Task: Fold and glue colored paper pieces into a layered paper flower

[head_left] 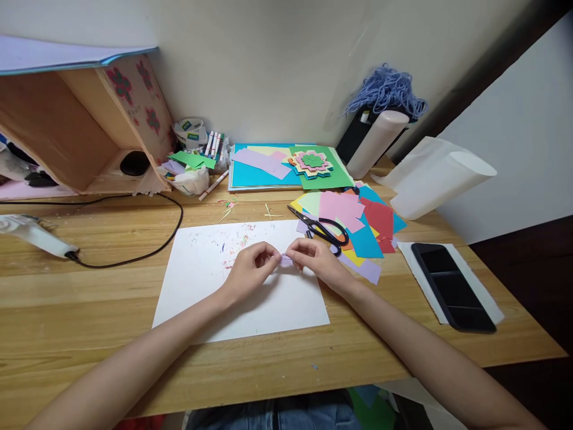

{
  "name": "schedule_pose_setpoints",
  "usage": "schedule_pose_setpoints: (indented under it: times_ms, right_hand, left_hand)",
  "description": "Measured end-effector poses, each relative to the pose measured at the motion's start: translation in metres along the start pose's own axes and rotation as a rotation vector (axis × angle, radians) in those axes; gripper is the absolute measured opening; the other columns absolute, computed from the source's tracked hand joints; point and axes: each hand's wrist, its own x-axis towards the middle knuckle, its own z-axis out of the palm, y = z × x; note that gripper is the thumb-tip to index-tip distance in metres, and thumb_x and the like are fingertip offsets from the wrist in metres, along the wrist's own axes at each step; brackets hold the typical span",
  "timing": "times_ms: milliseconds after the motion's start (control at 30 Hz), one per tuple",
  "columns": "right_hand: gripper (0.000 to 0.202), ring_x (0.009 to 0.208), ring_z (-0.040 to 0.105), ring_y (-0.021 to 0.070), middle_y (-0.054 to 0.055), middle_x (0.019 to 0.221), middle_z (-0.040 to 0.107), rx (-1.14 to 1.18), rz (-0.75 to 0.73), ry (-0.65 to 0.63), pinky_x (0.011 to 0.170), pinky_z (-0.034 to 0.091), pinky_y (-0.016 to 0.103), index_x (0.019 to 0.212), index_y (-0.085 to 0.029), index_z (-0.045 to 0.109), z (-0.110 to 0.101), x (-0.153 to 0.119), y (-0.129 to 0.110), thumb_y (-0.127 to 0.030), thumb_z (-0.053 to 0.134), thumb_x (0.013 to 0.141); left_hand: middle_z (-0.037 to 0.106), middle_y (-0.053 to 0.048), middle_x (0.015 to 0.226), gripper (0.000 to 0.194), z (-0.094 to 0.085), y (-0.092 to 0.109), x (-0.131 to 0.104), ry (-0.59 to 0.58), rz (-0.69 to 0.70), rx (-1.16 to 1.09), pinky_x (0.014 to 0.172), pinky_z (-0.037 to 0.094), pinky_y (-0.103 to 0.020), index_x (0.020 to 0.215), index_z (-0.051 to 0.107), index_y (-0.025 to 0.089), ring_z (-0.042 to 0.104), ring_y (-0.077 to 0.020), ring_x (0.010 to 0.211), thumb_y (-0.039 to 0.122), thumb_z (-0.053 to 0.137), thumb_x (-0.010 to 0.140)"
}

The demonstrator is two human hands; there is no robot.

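Between my two hands is a small piece of purple paper [286,258], pinched from both sides. My left hand [253,266] has thumb and index finger pressed together on its left end. On its right end, the fingers of my right hand [316,260] are closed in the same way. Both hands are over a white sheet of paper [201,298] marked with coloured smudges. Just behind my right hand, black-handled scissors [320,227] lie on a pile of coloured paper pieces [376,221]. Much of the purple paper is hidden by my fingertips.
At the back, a layered paper flower [312,160] lies on stacked coloured sheets [264,173]. A phone [452,286] and a paper roll [439,173] are at the right. On the left are a glue gun [38,236] with a black cord, a cardboard box [85,119] and a scrap-filled cup [190,179].
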Motion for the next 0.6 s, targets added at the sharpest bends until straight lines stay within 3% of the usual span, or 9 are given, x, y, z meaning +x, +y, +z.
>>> schedule_pose_setpoints:
  times_ms: [300, 600]
  right_hand:
    - [0.023, 0.057, 0.047, 0.0075, -0.002, 0.063, 0.052, 0.135, 0.146, -0.230, 0.058, 0.040, 0.022, 0.076, -0.014, 0.063, -0.012, 0.001, -0.008, -0.037, 0.064, 0.072]
    - [0.022, 0.058, 0.049, 0.0066, -0.001, 0.068, 0.056, 0.145, 0.201, -0.308, 0.059, 0.042, 0.021, 0.079, -0.014, 0.064, -0.016, 0.002, -0.001, -0.035, 0.067, 0.071]
  left_hand:
    - [0.057, -0.001, 0.069, 0.022, -0.002, 0.002, 0.000, -0.117, 0.003, -0.077, 0.055, 0.035, -0.023, 0.076, 0.057, 0.015, 0.047, -0.0105, 0.059, 0.035, 0.050, 0.079]
    - [0.058, -0.001, 0.066, 0.021, -0.001, 0.003, -0.002, -0.142, 0.003, -0.038, 0.054, 0.035, -0.023, 0.074, 0.058, 0.015, 0.047, -0.0101, 0.058, 0.034, 0.051, 0.078]
